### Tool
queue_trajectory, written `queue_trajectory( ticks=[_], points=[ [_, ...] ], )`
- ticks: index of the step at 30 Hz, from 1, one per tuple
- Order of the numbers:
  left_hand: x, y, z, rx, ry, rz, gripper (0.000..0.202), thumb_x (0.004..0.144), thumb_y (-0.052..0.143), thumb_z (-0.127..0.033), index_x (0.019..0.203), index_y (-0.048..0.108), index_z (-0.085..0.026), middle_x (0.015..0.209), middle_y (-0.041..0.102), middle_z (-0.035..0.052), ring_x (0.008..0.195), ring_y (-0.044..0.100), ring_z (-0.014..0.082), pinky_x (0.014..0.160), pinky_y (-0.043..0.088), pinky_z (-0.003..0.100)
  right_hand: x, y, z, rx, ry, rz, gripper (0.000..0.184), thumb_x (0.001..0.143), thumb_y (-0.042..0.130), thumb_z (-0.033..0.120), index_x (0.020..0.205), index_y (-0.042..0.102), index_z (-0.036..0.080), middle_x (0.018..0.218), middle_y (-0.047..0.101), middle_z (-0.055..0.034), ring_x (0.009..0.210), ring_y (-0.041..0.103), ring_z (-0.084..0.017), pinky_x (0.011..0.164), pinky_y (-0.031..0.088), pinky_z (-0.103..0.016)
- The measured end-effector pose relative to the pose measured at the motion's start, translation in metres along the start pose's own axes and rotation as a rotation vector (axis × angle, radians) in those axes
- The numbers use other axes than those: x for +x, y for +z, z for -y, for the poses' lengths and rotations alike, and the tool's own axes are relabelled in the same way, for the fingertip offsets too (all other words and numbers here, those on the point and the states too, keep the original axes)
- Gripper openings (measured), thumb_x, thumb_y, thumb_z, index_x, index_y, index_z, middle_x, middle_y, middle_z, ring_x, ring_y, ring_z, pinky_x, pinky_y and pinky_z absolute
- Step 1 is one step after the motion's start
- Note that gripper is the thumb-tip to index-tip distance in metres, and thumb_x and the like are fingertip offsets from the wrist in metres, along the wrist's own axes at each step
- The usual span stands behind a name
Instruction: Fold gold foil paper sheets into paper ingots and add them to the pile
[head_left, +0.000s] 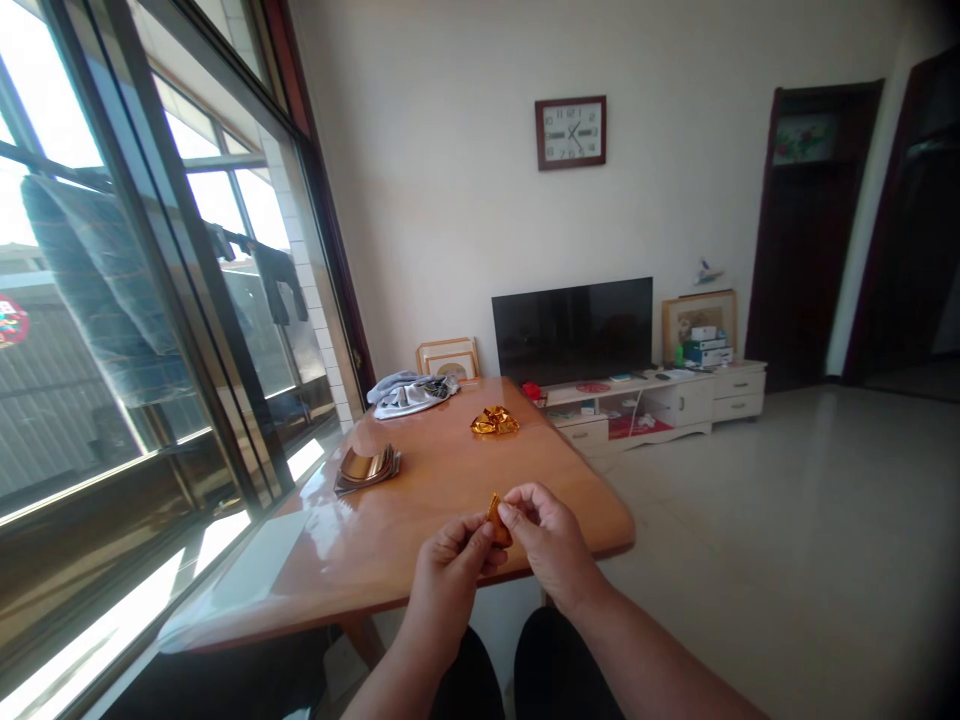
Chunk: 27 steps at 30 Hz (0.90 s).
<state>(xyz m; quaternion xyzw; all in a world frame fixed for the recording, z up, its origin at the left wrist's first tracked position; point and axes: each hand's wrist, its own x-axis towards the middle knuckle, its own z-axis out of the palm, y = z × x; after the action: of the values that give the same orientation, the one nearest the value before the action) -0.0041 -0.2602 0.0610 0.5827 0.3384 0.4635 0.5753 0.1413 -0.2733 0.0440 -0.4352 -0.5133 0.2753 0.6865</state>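
Between my two hands, just over the near edge of the wooden table (450, 500), is a small piece of folded gold foil paper (496, 518). My left hand (457, 555) pinches its lower left side between thumb and fingers. The thumb and fingertips of my right hand (547, 535) close on its upper right side. Farther back on the table lies a crumpled heap of shiny gold foil pieces (495, 421). To the left sits a stack of curled gold-brown foil sheets (367, 467).
A bundle of grey and white cloth (412, 393) rests at the table's far left corner. Beyond the table stand a white TV cabinet (679, 405) and a television (574, 330). Large windows (150, 250) run along the left side. The table's right corner (622, 535) juts over the floor.
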Motion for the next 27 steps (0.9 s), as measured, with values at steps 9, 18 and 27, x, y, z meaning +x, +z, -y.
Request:
queue_trajectory(
  ticks=[9, 18, 27],
  points=[
    [-0.002, -0.012, 0.003, -0.035, -0.075, 0.046, 0.035, 0.081, 0.074, -0.044, 0.097, 0.073, -0.013, 0.086, 0.072, 0.0069, 0.068, 0.063, 0.0111, 0.064, 0.048, 0.021, 0.0, -0.004, 0.012, 0.163, 0.153, 0.192, 0.025, 0.086, 0.069, 0.041, 0.089, 0.072, 0.016, 0.083, 0.068, -0.0024, 0.079, 0.059, -0.016, 0.073, 0.047, -0.026],
    [0.003, -0.019, 0.007, -0.027, -0.08, 0.029, 0.037, 0.08, 0.074, -0.046, 0.095, 0.073, -0.012, 0.079, 0.069, 0.0056, 0.066, 0.061, 0.012, 0.061, 0.043, 0.02, 0.005, 0.007, 0.001, 0.1, 0.159, 0.163, 0.027, 0.085, 0.069, 0.043, 0.085, 0.068, 0.016, 0.075, 0.062, -0.0005, 0.072, 0.053, -0.015, 0.067, 0.044, -0.027],
    [0.007, -0.023, 0.008, 0.074, 0.032, 0.039, 0.035, 0.08, 0.073, -0.048, 0.084, 0.075, -0.013, 0.079, 0.071, 0.0064, 0.065, 0.056, 0.0136, 0.061, 0.041, 0.023, 0.003, 0.013, -0.007, 0.071, 0.127, 0.118, 0.033, 0.09, 0.063, 0.047, 0.078, 0.06, 0.017, 0.068, 0.05, 0.0024, 0.065, 0.044, -0.012, 0.06, 0.038, -0.025]
  ],
)
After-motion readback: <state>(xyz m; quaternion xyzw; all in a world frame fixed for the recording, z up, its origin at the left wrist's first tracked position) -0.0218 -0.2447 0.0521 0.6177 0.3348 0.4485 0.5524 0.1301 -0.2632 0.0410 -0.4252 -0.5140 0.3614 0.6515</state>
